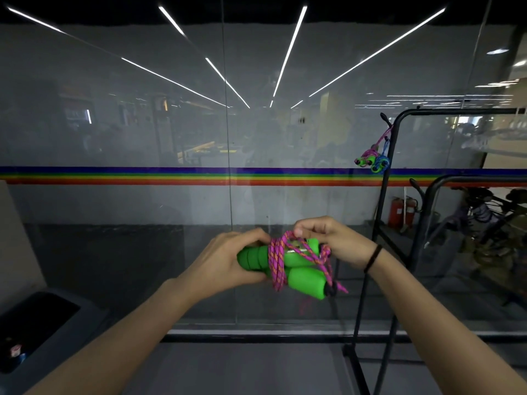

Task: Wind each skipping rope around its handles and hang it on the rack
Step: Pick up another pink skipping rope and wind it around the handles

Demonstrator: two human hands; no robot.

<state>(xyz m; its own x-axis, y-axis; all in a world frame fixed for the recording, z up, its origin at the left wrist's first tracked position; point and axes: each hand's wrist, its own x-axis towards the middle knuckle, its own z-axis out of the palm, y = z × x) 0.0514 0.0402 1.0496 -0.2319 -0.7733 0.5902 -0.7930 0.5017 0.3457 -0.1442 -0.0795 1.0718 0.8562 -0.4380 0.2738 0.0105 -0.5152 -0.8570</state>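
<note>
Two green foam handles lie side by side in front of me, with a pink-and-orange rope wound several times around their middle. My left hand grips the left ends of the handles. My right hand pinches a strand of the rope above the right ends. A loose rope end hangs below the handles. To the right stands a black metal rack. From its upper hook hang two wound ropes, a pink one with green handles and a blue one.
A glass wall with a rainbow stripe runs across straight ahead. A dark bin stands at the lower left. A second, lower black rail curves behind the rack, with red fire extinguishers and stored gear beyond the glass.
</note>
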